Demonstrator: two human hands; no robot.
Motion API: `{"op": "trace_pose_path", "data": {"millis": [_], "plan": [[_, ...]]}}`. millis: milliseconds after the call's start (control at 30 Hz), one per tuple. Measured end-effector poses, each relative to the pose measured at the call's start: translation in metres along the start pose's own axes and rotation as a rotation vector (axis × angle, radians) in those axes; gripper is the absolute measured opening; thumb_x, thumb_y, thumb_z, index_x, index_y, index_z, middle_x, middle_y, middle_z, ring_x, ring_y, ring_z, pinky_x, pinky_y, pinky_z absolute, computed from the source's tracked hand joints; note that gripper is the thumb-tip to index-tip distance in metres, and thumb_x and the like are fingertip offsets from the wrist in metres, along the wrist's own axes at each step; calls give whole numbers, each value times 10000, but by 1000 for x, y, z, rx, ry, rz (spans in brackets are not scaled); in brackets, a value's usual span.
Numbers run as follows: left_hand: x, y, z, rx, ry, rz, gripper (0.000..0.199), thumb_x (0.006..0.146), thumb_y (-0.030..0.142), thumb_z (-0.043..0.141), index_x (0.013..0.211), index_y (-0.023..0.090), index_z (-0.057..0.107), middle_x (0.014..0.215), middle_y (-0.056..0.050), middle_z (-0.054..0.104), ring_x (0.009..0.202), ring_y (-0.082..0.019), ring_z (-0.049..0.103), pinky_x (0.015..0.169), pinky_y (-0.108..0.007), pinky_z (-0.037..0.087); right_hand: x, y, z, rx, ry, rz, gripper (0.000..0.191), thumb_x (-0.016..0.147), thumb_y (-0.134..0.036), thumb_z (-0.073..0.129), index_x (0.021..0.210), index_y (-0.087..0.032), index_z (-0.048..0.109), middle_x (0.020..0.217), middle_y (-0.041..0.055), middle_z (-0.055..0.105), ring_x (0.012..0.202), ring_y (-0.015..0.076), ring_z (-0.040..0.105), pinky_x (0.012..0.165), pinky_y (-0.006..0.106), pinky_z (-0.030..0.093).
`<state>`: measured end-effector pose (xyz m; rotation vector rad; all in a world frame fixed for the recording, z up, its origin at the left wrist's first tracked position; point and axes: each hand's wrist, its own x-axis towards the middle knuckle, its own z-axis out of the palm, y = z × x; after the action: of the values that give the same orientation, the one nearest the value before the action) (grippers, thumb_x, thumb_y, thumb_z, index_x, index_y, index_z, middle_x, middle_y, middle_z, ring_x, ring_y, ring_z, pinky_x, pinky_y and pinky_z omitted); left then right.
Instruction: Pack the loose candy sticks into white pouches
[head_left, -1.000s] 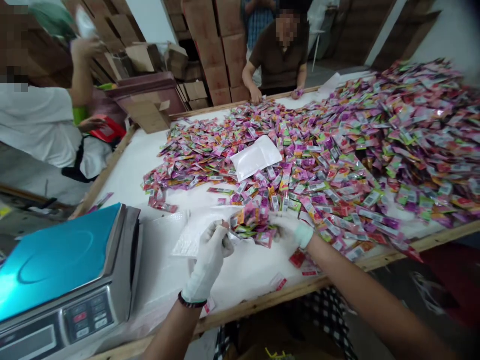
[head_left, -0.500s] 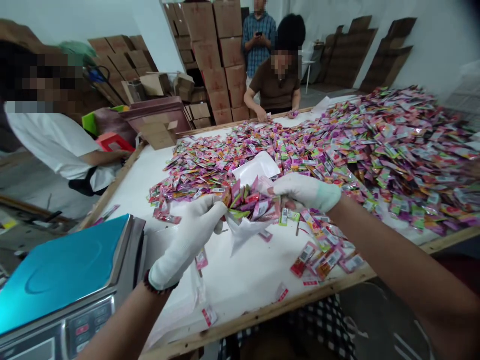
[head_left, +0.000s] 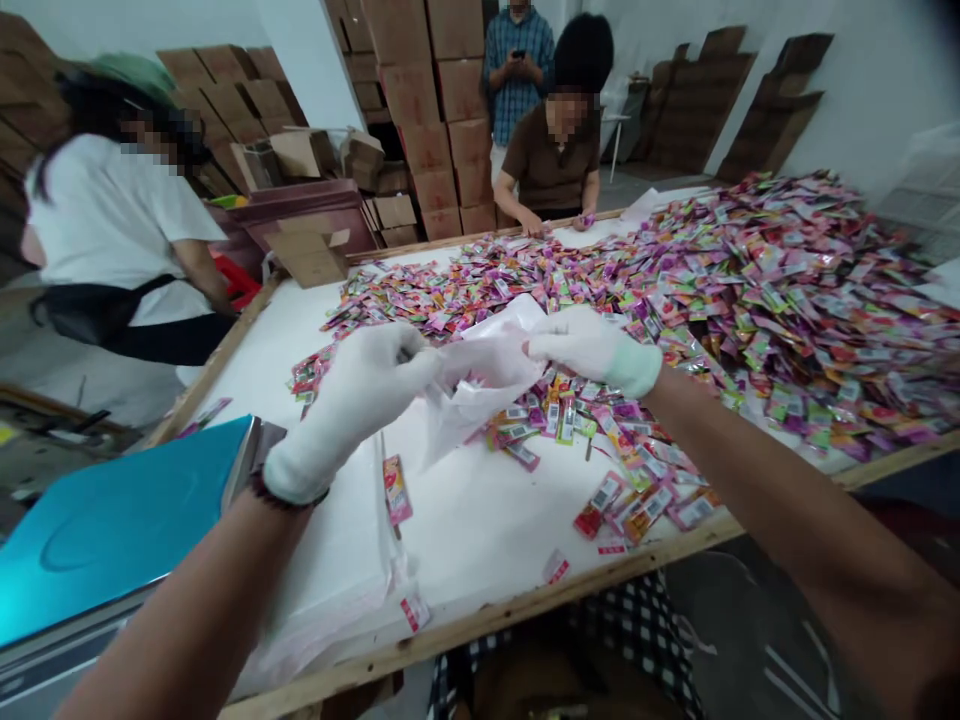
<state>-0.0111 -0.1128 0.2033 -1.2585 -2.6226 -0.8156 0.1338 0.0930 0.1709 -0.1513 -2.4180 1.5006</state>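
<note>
Between my gloved hands hangs a white plastic bag point(head_left: 474, 392), its mouth stretched wide. My left hand point(head_left: 367, 395) pinches the left edge of the opening, and my right hand point(head_left: 589, 350) grips the right edge. A little pink shows inside the bag; most of the contents are hidden by its wall. Several small colourful sachets point(head_left: 517, 430) lie against and just right of the bag. Beyond it spreads a big heap of the same sachets point(head_left: 720, 290), rising toward the right.
At lower left stands a scale with a blue top point(head_left: 127, 530), beside a stack of white bags point(head_left: 330, 560). A wooden rim point(head_left: 480, 650) edges the white table. One person point(head_left: 555, 150) handles sachets across the table; another point(head_left: 127, 240) stands at left near a cardboard box point(head_left: 307, 255).
The sachets that bulged at the bag's mouth have dropped out of sight, and some lie beside it. Both hands have risen slightly with the bag. The person at left has turned and shifted.
</note>
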Motion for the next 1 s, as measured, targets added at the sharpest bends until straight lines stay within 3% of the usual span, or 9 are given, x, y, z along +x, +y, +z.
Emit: {"op": "trace_pose_path", "data": {"millis": [167, 267, 367, 433, 500, 600, 733, 833, 1000], "plan": [[-34, 5, 18, 265, 28, 226, 144, 803, 276, 522, 729, 200, 620, 730, -19, 650, 705, -176, 597, 642, -268, 428, -32, 37, 20, -97, -14, 99, 387, 857, -412, 523, 549, -189, 448, 459, -60, 422, 437, 79, 378, 471, 230, 278], [-68, -8, 50, 198, -165, 376, 161, 858, 303, 520, 881, 215, 653, 890, -31, 684, 825, -198, 633, 749, -300, 477, -71, 80, 37, -283, -131, 226, 409, 916, -403, 472, 575, -182, 517, 504, -16, 521, 495, 111, 482, 535, 244, 354], [-88, -36, 89, 55, -260, 359, 309, 936, 352, 464, 1162, 201, 613, 1173, -81, 651, 1049, -230, 617, 919, -359, 485, -115, 119, 52, -522, -173, 305, 336, 939, -319, 454, 750, -163, 684, 717, 61, 681, 650, 154, 584, 643, 268, 419], [-92, -53, 117, 76, -247, 321, 388, 965, 372, 425, 1281, 193, 561, 1334, -119, 575, 1228, -274, 527, 1038, -437, 427, -138, 136, 61, -549, -183, 250, 305, 950, -293, 451, 922, -170, 729, 892, 83, 728, 783, 181, 631, 732, 290, 456], [-91, -61, 144, 172, -253, 312, 400, 965, 382, 422, 1296, 208, 564, 1393, -131, 531, 1329, -328, 425, 1102, -548, 337, -152, 145, 72, -509, -246, 73, 317, 965, -258, 430, 1019, -173, 731, 1036, 94, 728, 931, 202, 642, 841, 317, 470], [-94, -54, 186, 283, -300, 256, 395, 956, 388, 418, 1275, 229, 589, 1387, -140, 535, 1339, -386, 383, 1084, -697, 236, -154, 153, 95, -570, -353, -184, 293, 951, -186, 445, 1064, -167, 714, 1162, 111, 690, 1070, 226, 598, 934, 359, 444], [-109, -34, 229, 333, -281, 194, 446, 943, 366, 413, 1329, 198, 558, 1421, -172, 503, 1379, -429, 313, 1066, -775, 131, -140, 163, 120, -781, -491, -266, 203, 935, -174, 504, 1017, -161, 689, 1048, 105, 686, 992, 240, 575, 864, 386, 431], [-114, -33, 243, 318, -275, 281, 456, 947, 360, 414, 1345, 181, 545, 1394, -166, 523, 1395, -401, 308, 1123, -706, 136, -130, 174, 131, -828, -547, -321, 165, 935, -194, 517, 949, -169, 680, 976, 79, 675, 919, 230, 557, 824, 379, 412], [-98, -52, 241, 291, -325, 524, 400, 957, 373, 437, 1283, 201, 593, 1375, -136, 552, 1371, -348, 366, 1156, -628, 180, -111, 173, 149, -865, -578, -331, 150, 916, -193, 538, 863, -156, 673, 910, 98, 654, 878, 232, 542, 839, 400, 394]]}}
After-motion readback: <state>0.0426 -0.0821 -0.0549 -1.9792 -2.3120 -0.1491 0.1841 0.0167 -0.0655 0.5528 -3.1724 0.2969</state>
